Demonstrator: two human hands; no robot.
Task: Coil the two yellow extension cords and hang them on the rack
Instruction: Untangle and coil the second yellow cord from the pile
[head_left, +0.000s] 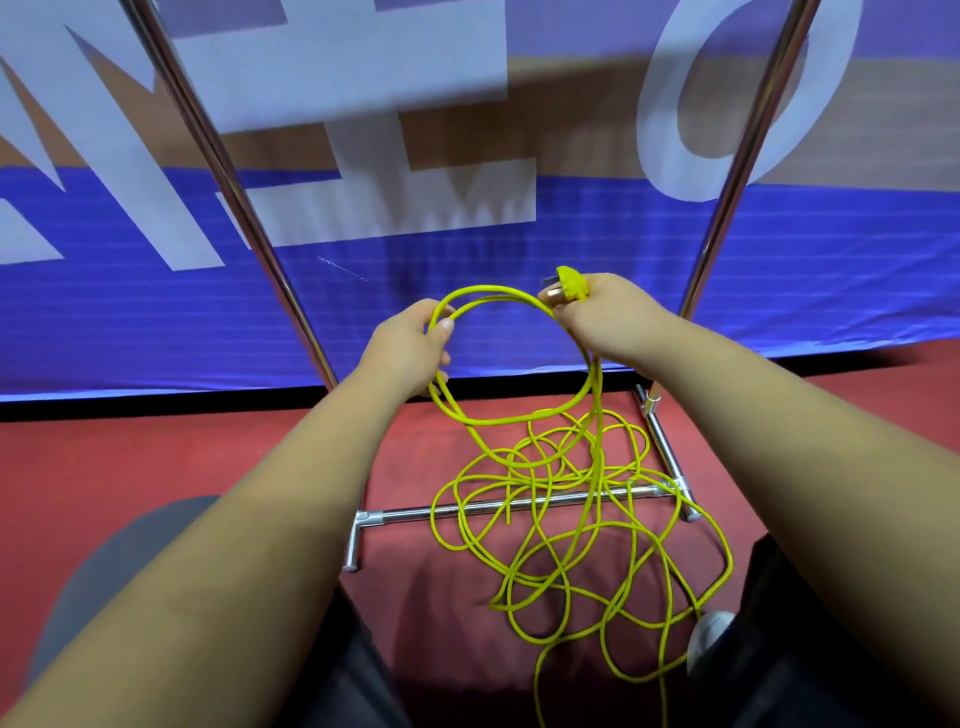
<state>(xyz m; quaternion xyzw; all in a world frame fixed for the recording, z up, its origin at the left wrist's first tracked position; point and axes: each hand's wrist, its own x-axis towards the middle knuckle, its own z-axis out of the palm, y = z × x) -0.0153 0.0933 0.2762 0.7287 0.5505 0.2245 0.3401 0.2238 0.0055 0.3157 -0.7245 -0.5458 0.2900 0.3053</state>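
Forming the first loop of a yellow extension cord, held up in front of the rack. Gripping the yellow plug in the right hand, curled tight round it, prongs pointing left. Pinching the far side of that loop in the left hand, thumb on the top strand, lower run passing under the palm. Spanning hand to hand across the top, sagging into a rough circle below and between.

Leaving the bulk as a loose tangled pile on the red floor, draped over the rack's low crossbar and trailing out past the right shoe. Cannot split that tangle into two cords; only one plug visible.

Key relation: slack lying straight below the hands, slightly right, rising near-vertical to the right hand's side of the loop, plus one strand dropping from the left. Cannot tell which of these is the live run. Judging it early: one turn made, nothing hung. Probably anchoring with the right and drawing up with the left next. Watching for snags on the crossbar while lifting.
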